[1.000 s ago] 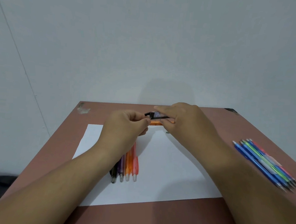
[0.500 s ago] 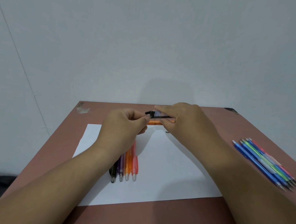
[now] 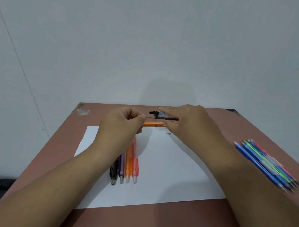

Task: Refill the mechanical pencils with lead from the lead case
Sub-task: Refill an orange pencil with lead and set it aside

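Two hands met at the frame's centre above a white sheet [image 3: 168,167] on a brown table [image 3: 155,220]: the left hand [image 3: 123,125] had fingertips curled, pinching a thin lead [image 3: 149,117], while the right hand [image 3: 185,123] gripped the black-capped lead case [image 3: 156,114] and an orange pencil [image 3: 154,124] just below it. Four pencils [image 3: 125,165] lay side by side on the sheet at lower centre, and a blue-green bundle [image 3: 269,166] lay at the right edge.

Orange pencil [image 3: 154,124] level under black-capped lead case [image 3: 161,115]; coloured pencils [image 3: 126,165] on paper
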### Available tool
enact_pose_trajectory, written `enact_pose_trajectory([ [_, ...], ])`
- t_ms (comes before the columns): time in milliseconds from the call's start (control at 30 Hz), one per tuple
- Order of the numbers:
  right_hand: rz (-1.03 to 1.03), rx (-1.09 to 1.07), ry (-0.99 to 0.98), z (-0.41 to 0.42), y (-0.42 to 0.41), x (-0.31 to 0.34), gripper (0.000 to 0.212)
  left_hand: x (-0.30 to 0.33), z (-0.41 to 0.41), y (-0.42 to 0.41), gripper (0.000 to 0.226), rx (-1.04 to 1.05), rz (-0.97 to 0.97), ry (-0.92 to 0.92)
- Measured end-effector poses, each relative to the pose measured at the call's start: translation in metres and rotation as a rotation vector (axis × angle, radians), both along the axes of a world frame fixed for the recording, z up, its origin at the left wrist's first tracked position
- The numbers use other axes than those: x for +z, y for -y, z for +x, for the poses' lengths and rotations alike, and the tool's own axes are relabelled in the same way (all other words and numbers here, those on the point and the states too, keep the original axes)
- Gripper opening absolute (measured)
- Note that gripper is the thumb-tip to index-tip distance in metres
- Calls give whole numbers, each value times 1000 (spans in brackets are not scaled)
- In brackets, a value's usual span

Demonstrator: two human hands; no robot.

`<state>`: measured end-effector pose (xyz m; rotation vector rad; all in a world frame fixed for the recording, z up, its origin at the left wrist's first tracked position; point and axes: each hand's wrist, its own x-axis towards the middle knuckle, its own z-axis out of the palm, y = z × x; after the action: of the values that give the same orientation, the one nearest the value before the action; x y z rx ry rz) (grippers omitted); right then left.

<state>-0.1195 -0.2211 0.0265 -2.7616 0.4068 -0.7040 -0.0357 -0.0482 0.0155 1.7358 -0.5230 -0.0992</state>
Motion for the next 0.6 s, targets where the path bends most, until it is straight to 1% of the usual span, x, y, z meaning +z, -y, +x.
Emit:
enact_pose_trajectory([
  [100, 12, -8, 11, -2, 1, 0, 40, 2, 0, -1, 15, 19, 9, 26],
  [200, 66, -6, 6, -6, 2, 2, 35, 3, 0, -4, 17, 42, 26, 79],
  [333, 72, -35, 15, -9, 4, 3, 30, 6, 5, -8, 17, 77, 62, 158],
  [467, 74, -64, 47, -10, 7, 1, 20, 10, 8, -11, 16, 118, 65, 205],
  [600, 164, -64, 51, -11, 8, 3, 19, 13, 12, -17, 14, 157, -2, 189],
])
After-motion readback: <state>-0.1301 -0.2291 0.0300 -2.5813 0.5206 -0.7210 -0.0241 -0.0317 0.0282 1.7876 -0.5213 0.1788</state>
